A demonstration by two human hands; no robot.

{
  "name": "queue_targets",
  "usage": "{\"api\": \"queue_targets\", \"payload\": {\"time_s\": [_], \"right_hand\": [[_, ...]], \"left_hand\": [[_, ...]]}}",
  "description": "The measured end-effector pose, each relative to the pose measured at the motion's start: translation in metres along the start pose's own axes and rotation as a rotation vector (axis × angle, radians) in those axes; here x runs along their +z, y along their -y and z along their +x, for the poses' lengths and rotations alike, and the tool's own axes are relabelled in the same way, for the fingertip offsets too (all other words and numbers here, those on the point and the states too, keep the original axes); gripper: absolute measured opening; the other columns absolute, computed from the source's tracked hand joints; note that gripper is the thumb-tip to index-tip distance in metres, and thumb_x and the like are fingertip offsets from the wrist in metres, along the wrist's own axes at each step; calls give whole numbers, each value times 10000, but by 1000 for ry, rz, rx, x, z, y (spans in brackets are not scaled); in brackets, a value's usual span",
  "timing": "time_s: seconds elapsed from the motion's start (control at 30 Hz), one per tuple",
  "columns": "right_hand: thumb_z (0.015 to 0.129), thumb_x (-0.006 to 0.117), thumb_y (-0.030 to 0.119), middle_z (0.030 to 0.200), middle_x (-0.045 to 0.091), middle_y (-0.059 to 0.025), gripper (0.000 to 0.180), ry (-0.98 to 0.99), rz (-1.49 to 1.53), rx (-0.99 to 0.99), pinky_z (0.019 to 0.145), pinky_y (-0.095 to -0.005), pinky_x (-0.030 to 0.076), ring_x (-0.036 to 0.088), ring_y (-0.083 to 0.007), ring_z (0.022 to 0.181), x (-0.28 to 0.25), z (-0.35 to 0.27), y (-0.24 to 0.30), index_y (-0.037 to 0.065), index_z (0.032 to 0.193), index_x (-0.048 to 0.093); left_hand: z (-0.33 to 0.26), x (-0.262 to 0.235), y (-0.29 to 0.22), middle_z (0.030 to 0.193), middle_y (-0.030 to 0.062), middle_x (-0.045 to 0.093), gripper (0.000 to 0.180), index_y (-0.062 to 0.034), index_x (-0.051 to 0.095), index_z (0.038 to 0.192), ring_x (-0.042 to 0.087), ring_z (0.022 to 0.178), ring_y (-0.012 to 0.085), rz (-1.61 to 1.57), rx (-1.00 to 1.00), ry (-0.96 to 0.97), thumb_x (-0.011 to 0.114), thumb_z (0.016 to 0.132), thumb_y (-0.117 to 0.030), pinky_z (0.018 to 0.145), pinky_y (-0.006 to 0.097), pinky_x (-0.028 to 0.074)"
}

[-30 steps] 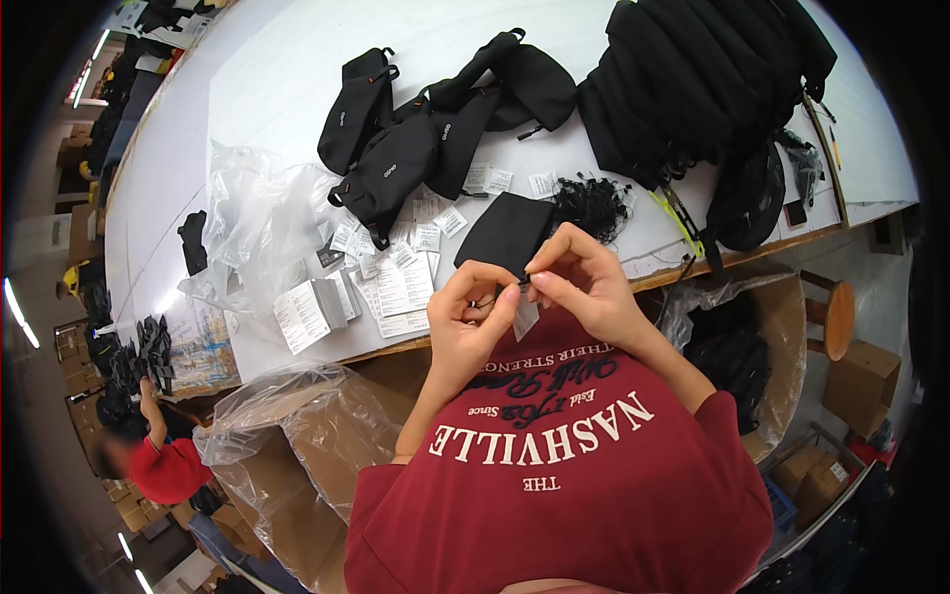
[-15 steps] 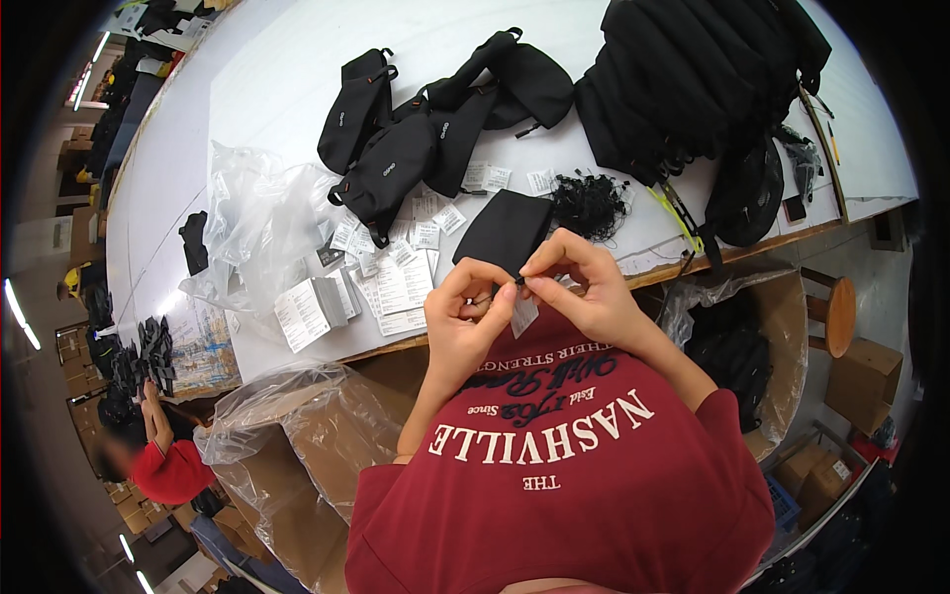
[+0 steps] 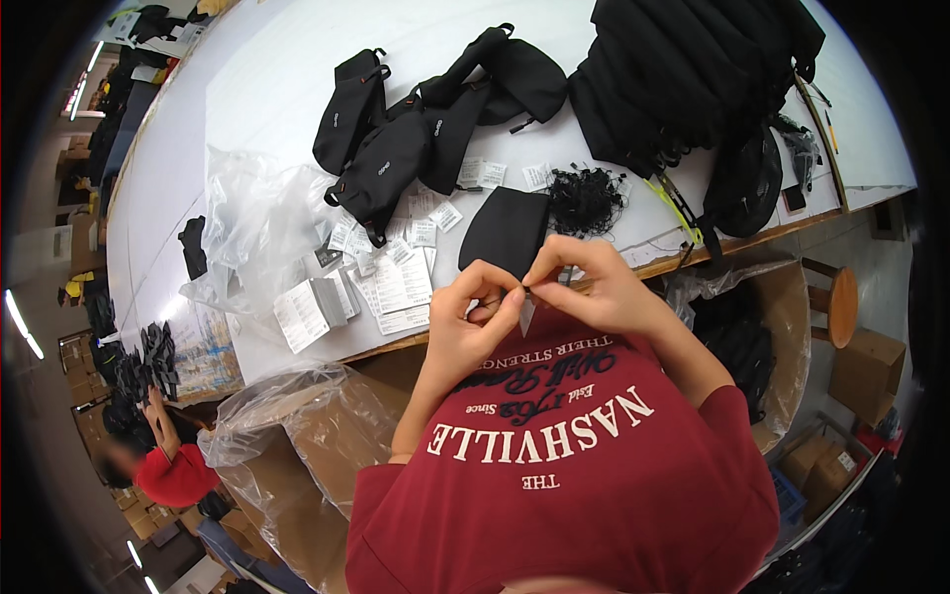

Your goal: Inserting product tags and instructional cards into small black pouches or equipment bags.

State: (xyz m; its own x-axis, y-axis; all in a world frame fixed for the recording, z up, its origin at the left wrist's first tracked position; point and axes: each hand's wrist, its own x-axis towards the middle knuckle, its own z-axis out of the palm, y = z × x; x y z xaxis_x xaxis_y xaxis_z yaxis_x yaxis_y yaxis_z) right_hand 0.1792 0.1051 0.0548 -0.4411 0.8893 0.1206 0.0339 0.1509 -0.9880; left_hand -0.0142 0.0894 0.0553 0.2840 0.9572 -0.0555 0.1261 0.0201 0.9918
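Observation:
At the table's near edge, my left hand (image 3: pixel 473 315) and my right hand (image 3: pixel 597 289) meet with thumb and forefinger pinched on each. Between the fingertips is a small dark bit that looks like a tag string, mostly covered by the fingers. A small pale tag (image 3: pixel 526 315) hangs just below them. Right beyond my hands a flat black fabric pouch (image 3: pixel 503 230) lies on the table. A tangled heap of black tag strings (image 3: pixel 586 201) sits next to it, on the right.
Several black pouches (image 3: pixel 384 170) lie farther off, near loose printed tags (image 3: pixel 424 234) and stacked tags (image 3: pixel 303 315). A big black pile (image 3: pixel 693 79) stands at right. Clear plastic (image 3: pixel 257 218) covers the table's left. Lined cartons (image 3: pixel 297 436) stand below the edge; a person (image 3: pixel 178 473) works far left.
My pinched fingertips have drawn closer together, and the dark bit between them shows less. Both hands stay at nearly the same spot over the table edge.

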Motion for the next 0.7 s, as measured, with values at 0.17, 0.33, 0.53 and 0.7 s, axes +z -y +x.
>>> {"api": "queue_targets", "payload": {"time_s": [0.17, 0.33, 0.53, 0.7], "right_hand": [[823, 686, 173, 762, 598, 25, 156, -90, 331, 265, 639, -262, 432, 550, -63, 713, -22, 7, -44, 51, 901, 630], [960, 498, 259, 612, 603, -16, 255, 153, -396, 630, 497, -225, 387, 516, -74, 524, -32, -13, -112, 49, 1027, 624], [971, 442, 289, 664, 624, -47, 306, 0, 374, 717, 463, -230, 406, 542, -95, 518, -3, -17, -134, 38, 1023, 610], [974, 459, 294, 634, 591, -23, 279, -255, 743, 865, 396, -206, 345, 488, -80, 443, -1, -5, -101, 56, 988, 604]], "left_hand": [[1, 4, -2, 629, -24, 486, 50, -8, 594, 810, 377, 551, 38, -67, 111, 27, 644, 804, -2, 515, 202, 287], [5, 1, 0, 728, 52, 597, 59, -9, 617, 782, 520, 697, 171, -139, 215, 268, 674, 767, -15, 642, 280, 395], [16, 15, -1, 785, 90, 628, 59, -6, 639, 805, 580, 739, 197, -174, 346, 552, 682, 767, -20, 714, 309, 399], [17, 12, -3, 836, 64, 608, 55, -26, 624, 821, 550, 783, 197, -165, 365, 619, 672, 816, -53, 735, 305, 415]]}}
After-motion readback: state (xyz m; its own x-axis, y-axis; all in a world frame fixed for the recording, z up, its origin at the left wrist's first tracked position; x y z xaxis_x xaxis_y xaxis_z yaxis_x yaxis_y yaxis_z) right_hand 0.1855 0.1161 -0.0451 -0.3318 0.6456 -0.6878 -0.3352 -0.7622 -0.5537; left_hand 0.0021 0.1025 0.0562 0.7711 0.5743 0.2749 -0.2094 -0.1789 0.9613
